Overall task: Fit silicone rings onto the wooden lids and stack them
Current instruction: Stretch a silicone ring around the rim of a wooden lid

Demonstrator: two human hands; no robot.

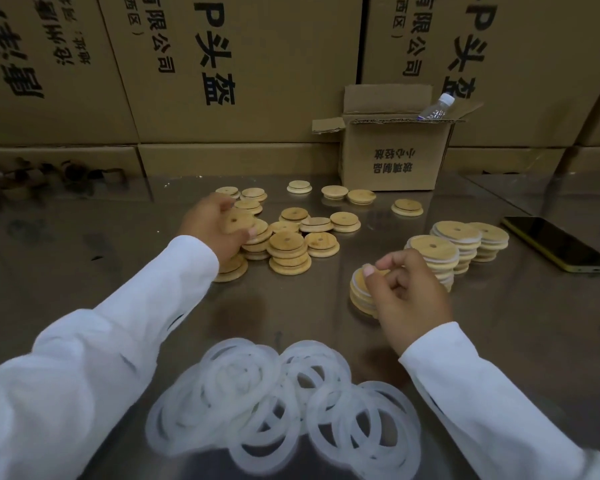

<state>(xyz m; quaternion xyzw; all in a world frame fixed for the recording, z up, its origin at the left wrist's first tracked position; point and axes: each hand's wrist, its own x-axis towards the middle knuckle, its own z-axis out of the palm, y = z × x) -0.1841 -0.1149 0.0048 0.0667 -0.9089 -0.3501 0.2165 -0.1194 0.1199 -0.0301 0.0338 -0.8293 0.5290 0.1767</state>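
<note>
Silicone rings (pixel 281 400) are heaped on the surface (pixel 84 244) well before the open carton (pixel 392 157). Loose wooden lids (pixel 291 251) are piled front-left of it, ringed stacks (pixel 465 244) front-right. One single lid (pixel 235 220) is gripped in the left hand's (pixel 215 226) curled fingers; a short stack's (pixel 361 303) top lid (pixel 359 278) is pinched by the right hand (pixel 409 299).

Shiny steel table (pixel 84 244). At the near edge, a tangled heap of white rings (pixel 284 403). Mid-table, a loose heap of bare wooden lids (pixel 288 244), a few scattered singly behind. To the right, three tall stacks of ringed lids (pixel 456 233) side by side, a short stack (pixel 359 296) just in front. At the back, an open cardboard box (pixel 392 157); far right, a dark phone (pixel 558 247) lying flat
</note>
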